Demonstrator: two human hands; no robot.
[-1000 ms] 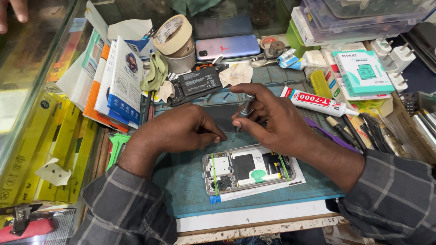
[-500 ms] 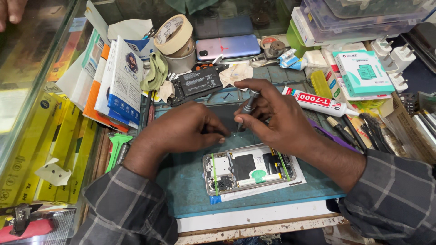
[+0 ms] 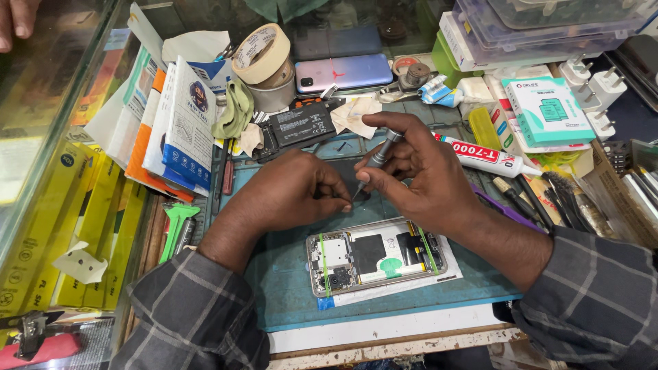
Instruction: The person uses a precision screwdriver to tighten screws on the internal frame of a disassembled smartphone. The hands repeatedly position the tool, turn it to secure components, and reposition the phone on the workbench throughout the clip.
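Cluttered on every side, the repair bench leaves a blue work mat [image 3: 288, 294] as the working surface, with boxes, a roll of tape [image 3: 260, 53] at about eleven o'clock and a tube of adhesive [image 3: 480, 157] at two o'clock from the hands. An opened phone [image 3: 375, 255], its back off and boards showing, lies flat on the mat at six o'clock from the hands, held by green bands and untouched by either hand.

At the mat's centre the right hand [image 3: 425, 175] pinches a small screwdriver [image 3: 375, 163] between thumb and two fingers, the index fingertip resting on its cap, tip pointing down and to the left. The left hand [image 3: 291, 192] is curled with fingers pressed together, fingertips meeting the driver's tip; whatever tiny part it grips is hidden, so I cannot tell what it is.

Doing this well seems to call for keeping both wrists planted on the mat for steadiness, holding the driver upright over the part instead of slanted, and turning with light fingertip pressure so the tip does not slip. Working low over the mat would likely keep a dropped screw from bouncing into the clutter. A loose battery [image 3: 301, 127] lies at twelve o'clock, well apart from the work.
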